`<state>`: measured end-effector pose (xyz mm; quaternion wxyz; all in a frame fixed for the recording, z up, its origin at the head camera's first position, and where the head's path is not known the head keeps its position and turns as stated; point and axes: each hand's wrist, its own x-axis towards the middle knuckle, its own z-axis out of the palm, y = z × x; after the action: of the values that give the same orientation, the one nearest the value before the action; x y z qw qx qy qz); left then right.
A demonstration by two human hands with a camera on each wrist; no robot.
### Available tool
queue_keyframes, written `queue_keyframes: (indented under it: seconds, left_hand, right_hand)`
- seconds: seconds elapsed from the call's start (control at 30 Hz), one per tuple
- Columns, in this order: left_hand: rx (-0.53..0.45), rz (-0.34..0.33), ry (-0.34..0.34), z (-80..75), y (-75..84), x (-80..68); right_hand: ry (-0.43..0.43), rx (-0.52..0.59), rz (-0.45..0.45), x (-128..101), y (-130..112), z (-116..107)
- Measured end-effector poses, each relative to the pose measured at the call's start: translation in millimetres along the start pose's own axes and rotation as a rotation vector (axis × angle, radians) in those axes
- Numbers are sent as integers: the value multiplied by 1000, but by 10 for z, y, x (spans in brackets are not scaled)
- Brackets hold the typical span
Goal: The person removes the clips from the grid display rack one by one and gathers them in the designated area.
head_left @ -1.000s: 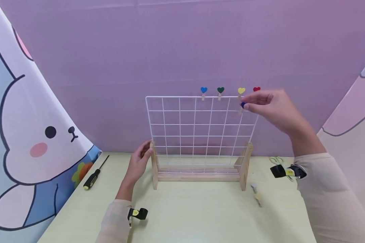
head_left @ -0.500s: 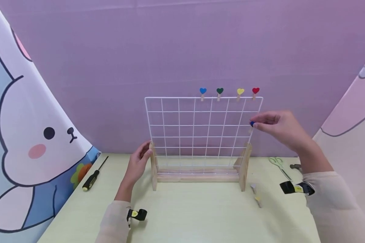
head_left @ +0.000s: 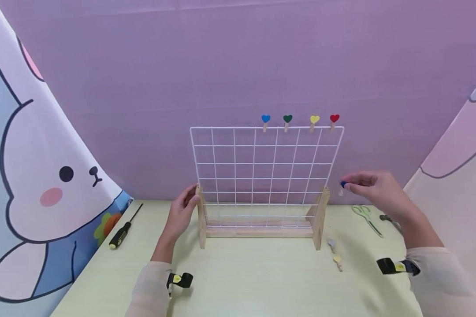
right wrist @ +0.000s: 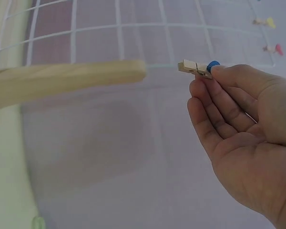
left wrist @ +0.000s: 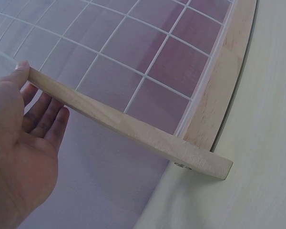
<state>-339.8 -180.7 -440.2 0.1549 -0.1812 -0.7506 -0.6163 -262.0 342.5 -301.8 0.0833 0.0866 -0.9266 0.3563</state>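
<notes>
My left hand point(head_left: 181, 214) rests open-fingered against the left wooden post point(head_left: 200, 220) of the wire grid point(head_left: 262, 171), probably bracing it upright on the counter point(head_left: 262, 281). My right hand point(head_left: 374, 190) pinches a blue-headed peg point(head_left: 343, 185), now lower, beside the grid's right edge instead of near the top row of pegs point(head_left: 299, 119).

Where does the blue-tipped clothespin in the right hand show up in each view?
Head: the clothespin sits right of centre, pinched by the right hand, just right of the wire grid.
Left wrist: not in it.
Right wrist: upper centre-right, at the fingertips.
Shared landmark: the grid's wooden post.
</notes>
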Motion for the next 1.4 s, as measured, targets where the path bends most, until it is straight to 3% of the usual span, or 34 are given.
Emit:
queue_keyframes:
  seconds: [0.13,0.4,1.0,1.27,1.4]
  left_hand:
    - [-4,7,3,0,-5,2]
    - [0,3,5,-9,-4,5]
    - [-1,-10,2,8,16,3]
    - [-1,-6,7,-8,5,-10]
    - [0,0,5,-5,8,-10]
  right_hand:
    - [-17,14,35,-67,186,69]
    - [-33,40,24,-138,540,231]
    - [-113,108,106,-312,1037,603]
    - [-155,171,38,-346,1256,767]
    - [-186,190,62,-369,1338,829]
